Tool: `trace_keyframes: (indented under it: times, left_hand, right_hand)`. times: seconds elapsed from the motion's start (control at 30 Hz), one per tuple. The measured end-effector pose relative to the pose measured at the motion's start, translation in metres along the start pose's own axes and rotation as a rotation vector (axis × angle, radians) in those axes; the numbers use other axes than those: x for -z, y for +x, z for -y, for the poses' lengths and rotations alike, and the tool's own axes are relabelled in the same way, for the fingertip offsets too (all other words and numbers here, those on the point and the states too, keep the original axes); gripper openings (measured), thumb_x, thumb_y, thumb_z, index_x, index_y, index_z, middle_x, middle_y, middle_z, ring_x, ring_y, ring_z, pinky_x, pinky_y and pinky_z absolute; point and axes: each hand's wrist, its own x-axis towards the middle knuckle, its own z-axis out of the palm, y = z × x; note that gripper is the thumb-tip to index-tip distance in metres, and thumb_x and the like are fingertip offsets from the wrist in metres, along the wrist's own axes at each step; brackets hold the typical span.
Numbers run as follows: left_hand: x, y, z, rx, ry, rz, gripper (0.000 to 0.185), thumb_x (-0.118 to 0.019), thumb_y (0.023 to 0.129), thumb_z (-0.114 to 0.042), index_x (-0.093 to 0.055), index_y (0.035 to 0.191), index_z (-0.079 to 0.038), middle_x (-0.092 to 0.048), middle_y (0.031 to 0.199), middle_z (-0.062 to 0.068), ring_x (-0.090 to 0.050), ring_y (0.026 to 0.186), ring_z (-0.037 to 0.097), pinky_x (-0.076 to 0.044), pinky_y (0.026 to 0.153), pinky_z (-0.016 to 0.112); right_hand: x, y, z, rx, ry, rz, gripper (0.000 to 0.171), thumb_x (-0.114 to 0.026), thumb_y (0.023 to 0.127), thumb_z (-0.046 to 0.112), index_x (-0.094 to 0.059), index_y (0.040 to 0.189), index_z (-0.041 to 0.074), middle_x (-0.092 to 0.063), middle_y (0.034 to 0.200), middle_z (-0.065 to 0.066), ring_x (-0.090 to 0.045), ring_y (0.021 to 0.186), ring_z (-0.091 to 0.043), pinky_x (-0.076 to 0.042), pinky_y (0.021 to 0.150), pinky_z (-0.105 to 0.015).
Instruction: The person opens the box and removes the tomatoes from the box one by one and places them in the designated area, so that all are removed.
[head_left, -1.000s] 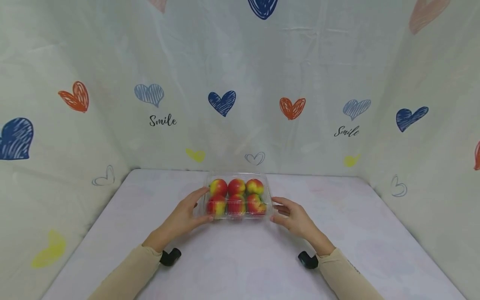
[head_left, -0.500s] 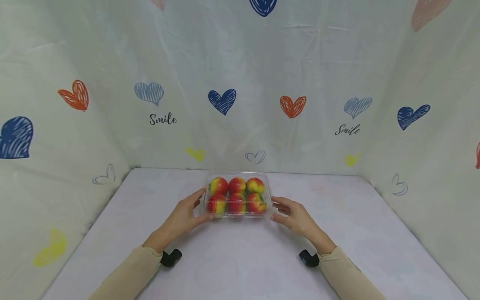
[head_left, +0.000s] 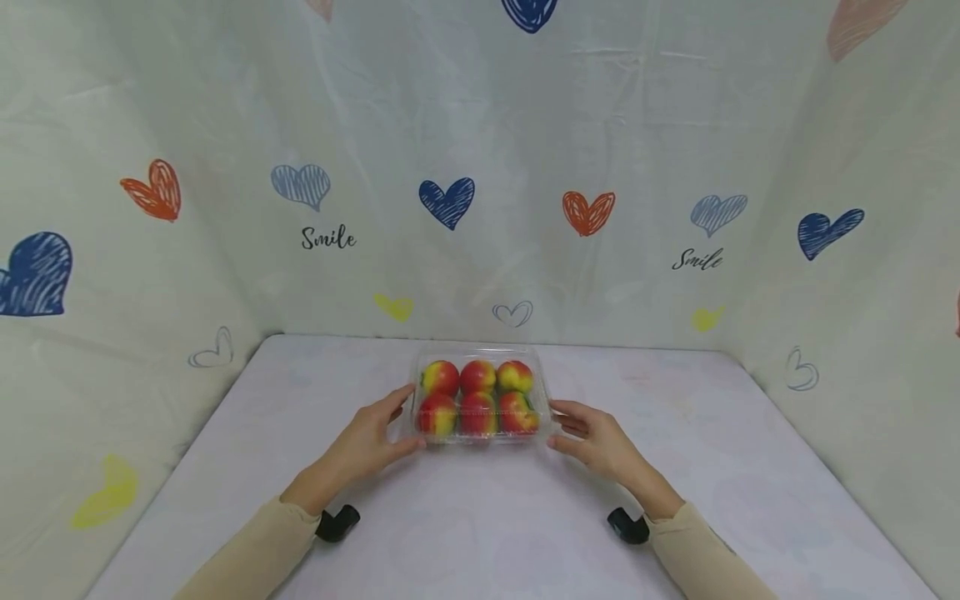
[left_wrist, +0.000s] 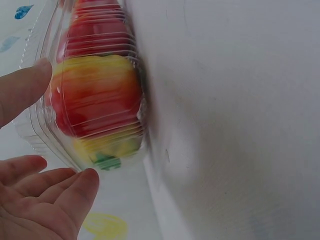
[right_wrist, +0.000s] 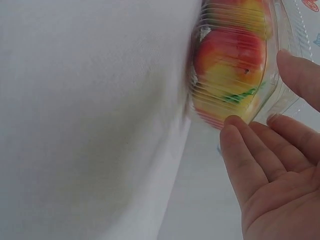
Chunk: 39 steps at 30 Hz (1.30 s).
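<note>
Grip looked slack: left hand [head_left: 366, 437] and right hand [head_left: 597, 443], fingers relaxed, framed opposite ends of the clear box [head_left: 480, 353] of fruits [head_left: 478, 412] on the table [head_left: 480, 517]. Positioning it seemed the step in hand; shifting it called for even pressure from both sides.

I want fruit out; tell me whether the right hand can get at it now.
Probably not: the clear container looks closed, its wall standing between the right hand and the fruit.
</note>
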Motion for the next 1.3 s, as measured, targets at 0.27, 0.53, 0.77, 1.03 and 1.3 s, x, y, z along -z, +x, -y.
trace_keyframes:
  times: [0.27,0.53,0.77,1.03,1.3]
  left_hand:
    - [0.001,-0.01,-0.009,0.035,0.013,0.024,0.082,-0.079,0.079,-0.022,-0.036,0.145,-0.002,-0.043,0.144,0.019,-0.055,0.118,0.038,-0.046,0.097,0.046]
    - [0.003,-0.018,-0.014,0.026,0.061,0.031,0.082,-0.08,0.078,-0.022,-0.037,0.144,-0.001,-0.046,0.142,0.019,-0.057,0.115,0.037,-0.048,0.095,0.046]
    - [0.004,-0.024,-0.015,0.01,0.072,0.043,0.082,-0.08,0.078,-0.025,-0.038,0.144,-0.001,-0.047,0.141,0.019,-0.057,0.115,0.037,-0.047,0.096,0.046]
    - [0.005,-0.031,-0.016,0.008,0.072,0.051,0.081,-0.079,0.079,-0.031,-0.039,0.144,-0.003,-0.048,0.141,0.018,-0.058,0.115,0.037,-0.047,0.095,0.047]
    - [0.005,-0.037,-0.02,0.003,0.077,0.055,0.081,-0.079,0.079,-0.032,-0.04,0.144,-0.003,-0.048,0.141,0.017,-0.057,0.116,0.036,-0.047,0.096,0.047]
  right_hand:
    - [0.001,-0.009,-0.002,0.021,-0.004,0.016,0.06,-0.075,0.083,0.029,-0.053,0.135,0.008,-0.057,0.132,-0.014,-0.059,0.115,-0.03,-0.05,0.095,-0.04]
    - [0.002,-0.02,0.002,0.038,-0.015,0.04,0.062,-0.074,0.084,0.033,-0.052,0.136,0.007,-0.056,0.133,-0.016,-0.058,0.116,-0.033,-0.05,0.094,-0.041]
    - [0.001,-0.028,0.004,0.039,-0.059,0.047,0.065,-0.075,0.081,0.039,-0.052,0.136,0.01,-0.058,0.13,-0.013,-0.059,0.115,-0.031,-0.05,0.093,-0.038]
    - [0.002,-0.034,0.004,0.062,-0.088,0.047,0.067,-0.073,0.082,0.044,-0.053,0.136,0.009,-0.056,0.133,-0.009,-0.059,0.115,-0.029,-0.05,0.094,-0.038]
    - [0.003,-0.039,0.003,0.084,-0.118,0.043,0.066,-0.07,0.083,0.048,-0.053,0.135,0.011,-0.056,0.134,-0.008,-0.057,0.117,-0.03,-0.049,0.095,-0.042]
